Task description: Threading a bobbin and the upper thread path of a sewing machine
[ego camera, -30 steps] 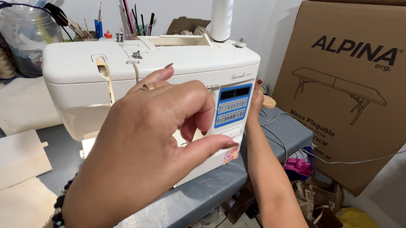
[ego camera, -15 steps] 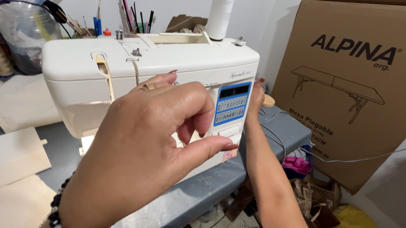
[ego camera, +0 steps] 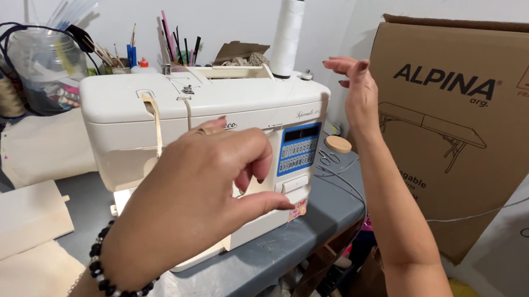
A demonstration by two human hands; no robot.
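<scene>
A white sewing machine (ego camera: 150,113) with a blue button panel (ego camera: 299,149) stands on a grey table (ego camera: 319,219). My left hand (ego camera: 205,183), with a black bead bracelet (ego camera: 109,280) on the wrist, hovers in front of the machine's face. Its fingers are curled and the thumb points right, with nothing visible between them. My right hand (ego camera: 356,89) is raised at the machine's right end, level with its top, fingers spread and empty. It is close to the tall white thread cone (ego camera: 286,35) standing on the machine.
A big printed cardboard box (ego camera: 482,152) leans at the right, close to my right arm. Beige fabric pieces (ego camera: 15,222) lie on the left. Behind the machine are a plastic jar (ego camera: 47,64), pens and tools (ego camera: 176,46) and a brown thread spool (ego camera: 3,95). A round wooden disc (ego camera: 338,144) lies by the machine.
My right hand has come up from low behind the machine's right end to the level of its top, near the thread cone. My left hand has hardly moved.
</scene>
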